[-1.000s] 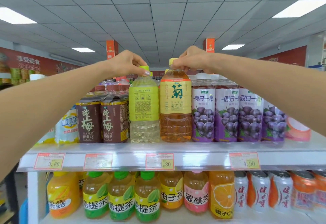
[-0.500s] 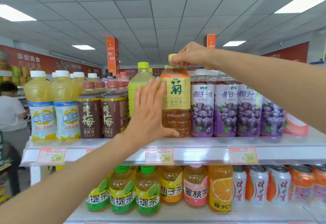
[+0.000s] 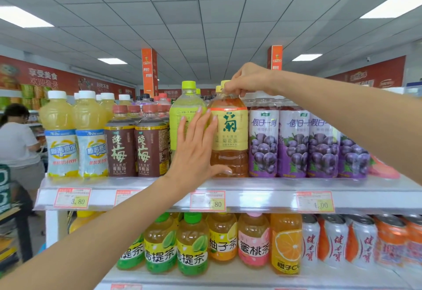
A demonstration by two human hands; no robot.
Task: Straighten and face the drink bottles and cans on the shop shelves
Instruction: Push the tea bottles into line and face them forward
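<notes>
The tea bottle (image 3: 229, 143) stands upright at the front edge of the top shelf (image 3: 262, 185), near the middle of the row, with its yellow label facing out. The right hand (image 3: 249, 79) comes in from 3 o'clock, and its fingers (image 3: 230, 88) pinch the bottle's yellow cap from above. The left hand (image 3: 194, 155) reaches up from 7 o'clock — fingers straight and close together, laid flat on the tea bottle's left side and across the green bottle (image 3: 182, 100) just beside it at 9 o'clock. The thumb stretches out against the bottle's amber lower body.

At the tea bottle's 3 o'clock, right against it, is a row of grape bottles (image 3: 294, 143) with labels forward. Past the green bottle at 9 o'clock come two plum bottles (image 3: 134, 150), then juice bottles (image 3: 73, 139) with white caps. Price tags (image 3: 207, 200) hang on the shelf rim.

On the lower shelf (image 3: 228, 278), at 6 o'clock, small bottles (image 3: 223, 237) stand in a row, with cans (image 3: 335, 241) on their 3 o'clock side. A person (image 3: 18, 139) stands well apart at 9 o'clock.
</notes>
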